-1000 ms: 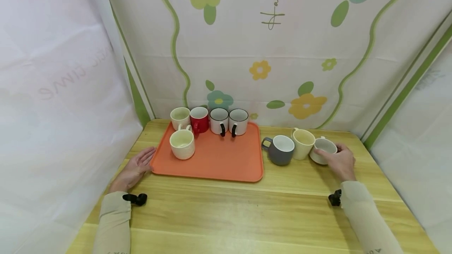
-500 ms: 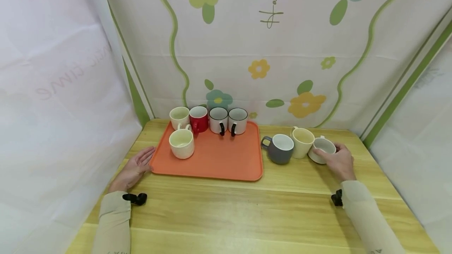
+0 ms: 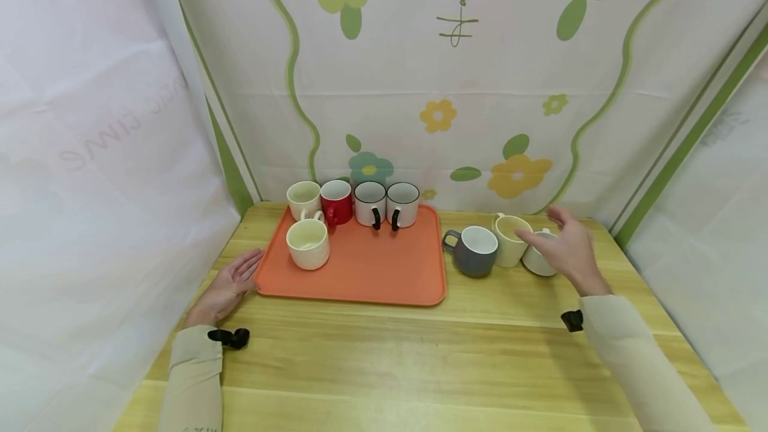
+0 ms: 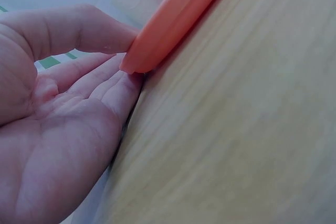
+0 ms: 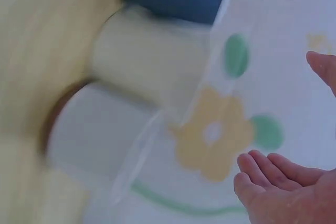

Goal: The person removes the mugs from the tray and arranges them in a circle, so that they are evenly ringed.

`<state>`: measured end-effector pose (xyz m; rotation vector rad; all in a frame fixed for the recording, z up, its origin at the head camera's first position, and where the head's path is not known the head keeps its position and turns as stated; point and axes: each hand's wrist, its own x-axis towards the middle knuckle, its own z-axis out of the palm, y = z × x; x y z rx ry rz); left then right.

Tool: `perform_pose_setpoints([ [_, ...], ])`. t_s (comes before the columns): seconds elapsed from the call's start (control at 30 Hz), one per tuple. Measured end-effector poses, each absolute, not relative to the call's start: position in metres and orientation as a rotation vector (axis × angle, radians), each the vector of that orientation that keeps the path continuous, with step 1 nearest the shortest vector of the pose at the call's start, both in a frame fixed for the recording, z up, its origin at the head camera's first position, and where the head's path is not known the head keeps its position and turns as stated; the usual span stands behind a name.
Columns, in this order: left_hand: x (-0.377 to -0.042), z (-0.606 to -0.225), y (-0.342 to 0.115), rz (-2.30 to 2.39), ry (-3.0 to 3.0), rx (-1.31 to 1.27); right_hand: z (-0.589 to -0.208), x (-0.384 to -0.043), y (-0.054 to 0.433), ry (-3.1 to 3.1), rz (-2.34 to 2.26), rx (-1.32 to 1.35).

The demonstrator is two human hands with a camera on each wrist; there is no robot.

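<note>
My left hand (image 3: 223, 291) lies at the left edge of the orange tray (image 3: 384, 269). Its thumb touches the rim at the near corner, and its fingers stretch along the side in the left wrist view. My right hand (image 3: 575, 253) hovers with thumb and fingers spread above a small white mug (image 3: 536, 263), holding nothing. That mug stands on the table, partly covered by the hand in the head view. Beside it are a pale yellow mug (image 3: 509, 250) and a dark grey mug (image 3: 474, 261) with its handle to the left.
On the tray, a back row has a cream mug (image 3: 303, 202), a red mug (image 3: 338, 209) and two white mugs (image 3: 367, 214) with black handles. Another cream mug (image 3: 311, 255) stands in front at left. A flowered white cloth (image 3: 384, 85) hangs behind the wooden table (image 3: 360, 365).
My right hand has let go of the white mug and risen above it with the fingers spread. The mug stays beside the yellow one. My left hand has not moved.
</note>
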<state>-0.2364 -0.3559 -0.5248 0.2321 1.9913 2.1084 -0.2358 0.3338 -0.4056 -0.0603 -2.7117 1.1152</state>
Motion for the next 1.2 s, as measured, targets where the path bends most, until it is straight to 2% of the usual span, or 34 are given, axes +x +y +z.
perform_pose_setpoints([
  [0.23, -0.237, -0.526, -0.357, 2.109, 1.990, 0.240, -0.391, -0.242, 0.258, -2.716, 1.219, 0.199],
  [0.6, -0.240, -0.530, -0.355, 2.138, 1.958, 0.254, -0.402, -0.257, 0.129, -2.700, 1.382, 0.512],
  [0.87, -0.235, -0.528, -0.360, 2.138, 1.968, 0.287, -0.430, -0.269, 0.050, -2.661, 1.570, 0.555],
  [1.2, -0.237, -0.525, -0.358, 2.122, 1.979, 0.251, -0.460, -0.283, -0.020, -2.711, 1.587, 0.522],
])
